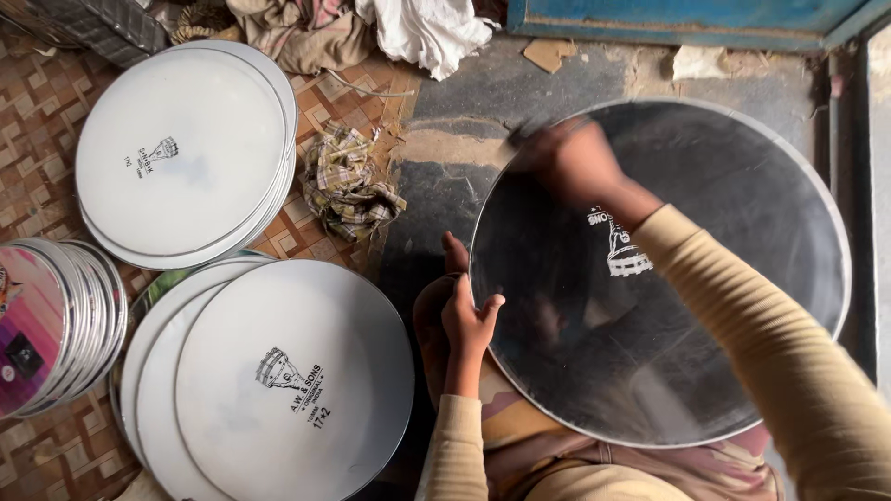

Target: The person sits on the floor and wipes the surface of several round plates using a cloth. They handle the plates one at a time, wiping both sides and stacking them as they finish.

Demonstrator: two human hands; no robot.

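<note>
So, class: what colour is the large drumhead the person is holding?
The drumhead is dark, see-through grey with a silvery rim; head view.

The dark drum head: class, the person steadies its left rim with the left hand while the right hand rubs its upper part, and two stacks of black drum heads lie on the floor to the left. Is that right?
Not quite. The head view shows the stacked drum heads are white, not black. The rest holds: the left hand steadies the left rim of the dark drum head, and the right hand, blurred, is on its upper part.

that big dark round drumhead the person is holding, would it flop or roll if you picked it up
The dark drumhead probably stays flat: a metal hoop rims it. Its thin glossy film looks light, perhaps slippery. The left hand steadies its edge, the right hand rests on top; stood on edge, it could roll.
</note>
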